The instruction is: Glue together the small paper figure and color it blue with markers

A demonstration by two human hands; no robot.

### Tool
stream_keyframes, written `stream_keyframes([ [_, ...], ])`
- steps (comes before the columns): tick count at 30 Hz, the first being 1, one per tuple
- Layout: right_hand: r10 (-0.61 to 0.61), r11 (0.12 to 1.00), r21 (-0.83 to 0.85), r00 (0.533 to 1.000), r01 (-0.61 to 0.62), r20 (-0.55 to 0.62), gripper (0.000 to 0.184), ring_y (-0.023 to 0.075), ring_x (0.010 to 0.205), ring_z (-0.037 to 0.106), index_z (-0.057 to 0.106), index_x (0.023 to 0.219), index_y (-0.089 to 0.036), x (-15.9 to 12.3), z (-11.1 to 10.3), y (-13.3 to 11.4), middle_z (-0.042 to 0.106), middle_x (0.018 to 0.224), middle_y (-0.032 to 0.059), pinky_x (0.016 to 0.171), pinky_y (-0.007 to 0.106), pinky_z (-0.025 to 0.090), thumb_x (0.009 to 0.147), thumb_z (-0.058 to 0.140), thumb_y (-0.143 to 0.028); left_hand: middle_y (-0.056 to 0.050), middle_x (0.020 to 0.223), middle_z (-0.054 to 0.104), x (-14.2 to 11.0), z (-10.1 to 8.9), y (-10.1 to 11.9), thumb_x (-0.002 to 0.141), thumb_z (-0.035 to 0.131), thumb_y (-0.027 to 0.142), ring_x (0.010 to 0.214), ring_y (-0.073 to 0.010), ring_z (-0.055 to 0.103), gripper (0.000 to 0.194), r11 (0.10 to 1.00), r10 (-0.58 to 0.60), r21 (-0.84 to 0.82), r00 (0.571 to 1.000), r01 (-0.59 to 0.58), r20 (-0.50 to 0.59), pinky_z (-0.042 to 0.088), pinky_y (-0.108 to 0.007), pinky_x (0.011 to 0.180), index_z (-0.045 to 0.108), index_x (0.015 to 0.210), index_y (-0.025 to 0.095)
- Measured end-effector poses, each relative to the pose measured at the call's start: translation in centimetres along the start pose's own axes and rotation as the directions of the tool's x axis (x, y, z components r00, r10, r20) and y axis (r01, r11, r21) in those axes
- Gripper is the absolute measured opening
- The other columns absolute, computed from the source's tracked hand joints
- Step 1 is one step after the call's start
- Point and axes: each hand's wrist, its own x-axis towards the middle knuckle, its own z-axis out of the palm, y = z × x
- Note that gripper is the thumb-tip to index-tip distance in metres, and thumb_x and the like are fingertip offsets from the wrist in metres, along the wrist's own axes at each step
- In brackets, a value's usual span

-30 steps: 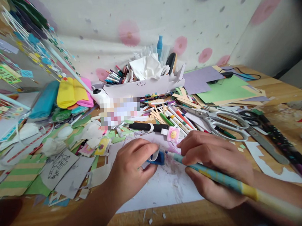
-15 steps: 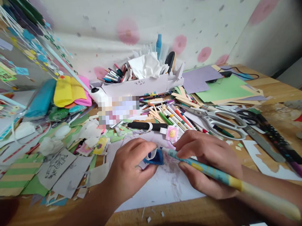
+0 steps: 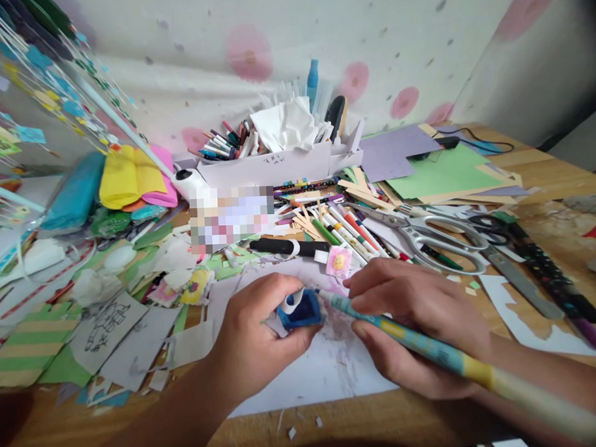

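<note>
Between its thumb and fingers, my left hand point(image 3: 256, 337) pinches a small blue-coloured paper piece point(image 3: 304, 312), shaped like a shallow open box with a white curl on its left side. My right hand point(image 3: 415, 324) is closed around a marker point(image 3: 422, 342) with a teal and yellow barrel. The marker's tip is at the upper right edge of the blue piece; whether it touches cannot be made out. Beneath both hands lies a stained white sheet point(image 3: 305, 388). A small pink card with a yellow flower point(image 3: 338, 261) sits just beyond the marker tip.
Large silver scissors point(image 3: 447, 243) lie to the right, near a patterned dark strip point(image 3: 547, 265). Several markers point(image 3: 350, 231) and a black pen point(image 3: 279, 247) are behind the hands. Paper scraps point(image 3: 130, 336) cover the left side. A white box point(image 3: 270, 169) of pens stands at the back.
My left hand has tilted the blue paper piece, so more of its blue inside faces me. The marker has shifted slightly with my right hand, its back end moving lower right.
</note>
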Motion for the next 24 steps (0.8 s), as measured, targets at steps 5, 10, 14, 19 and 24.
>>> stream_keyframes([
  [5, 0.050, 0.999, 0.007, 0.998, -0.050, 0.026, 0.016, 0.0204, 0.061, 0.068, 0.056, 0.085, -0.021, 0.1, -0.1, -0.1, 0.067, 0.068, 0.0055, 0.052, 0.032, 0.055, 0.075, 0.060, -0.009, 0.006, 0.068, 0.061, 0.0, 0.0, 0.3, 0.065, 0.077, 0.011, 0.059, -0.0100, 0.056, 0.028, 0.999, -0.012, -0.046, 1.000, 0.012, -0.013, 0.045, -0.021, 0.055, 0.059, 0.084, 0.021],
  [10, 0.132, 0.988, 0.095, 0.988, -0.124, -0.083, 0.017, 0.0188, 0.059, 0.066, 0.059, 0.086, -0.022, -0.5, 0.0, -0.4, 0.067, 0.068, 0.0032, 0.053, 0.032, 0.055, 0.075, 0.063, -0.009, 0.008, 0.068, 0.060, 0.0, -0.1, 0.2, 0.065, 0.077, 0.012, 0.057, -0.0082, 0.055, 0.029, 0.997, -0.032, -0.067, 0.999, 0.031, -0.015, 0.044, -0.018, 0.053, 0.059, 0.086, 0.022],
  [14, 0.331, 0.928, 0.219, 0.936, -0.301, -0.117, 0.009, 0.0158, 0.057, 0.064, 0.063, 0.087, -0.022, -1.0, 0.2, 0.1, 0.068, 0.069, 0.0019, 0.047, 0.027, 0.050, 0.082, 0.065, -0.015, 0.008, 0.070, 0.061, -0.2, -0.2, 0.1, 0.064, 0.077, 0.011, 0.059, -0.0078, 0.054, 0.034, 0.994, -0.019, -0.104, 1.000, 0.018, -0.003, 0.046, -0.017, 0.055, 0.059, 0.090, 0.023],
  [19, 0.360, 0.878, 0.363, 0.930, -0.313, -0.070, 0.006, 0.0170, 0.058, 0.064, 0.064, 0.083, -0.021, -1.1, 0.4, 0.8, 0.068, 0.067, 0.0016, 0.055, 0.030, 0.053, 0.083, 0.064, -0.015, 0.008, 0.071, 0.061, -0.2, -0.1, 0.1, 0.067, 0.077, 0.013, 0.060, -0.0086, 0.055, 0.033, 0.985, -0.054, -0.163, 0.999, 0.053, 0.001, 0.046, -0.017, 0.055, 0.058, 0.092, 0.025],
  [24, 0.466, 0.767, 0.540, 0.879, -0.345, -0.100, 0.004, 0.0137, 0.054, 0.060, 0.065, 0.080, -0.019, -1.5, 1.5, 1.3, 0.066, 0.064, 0.0001, 0.051, 0.026, 0.049, 0.083, 0.067, -0.019, 0.007, 0.072, 0.061, -0.2, -0.2, -0.1, 0.068, 0.077, 0.013, 0.061, -0.0097, 0.055, 0.034, 0.972, -0.062, -0.226, 0.997, 0.069, 0.039, 0.047, -0.018, 0.055, 0.059, 0.093, 0.026],
])
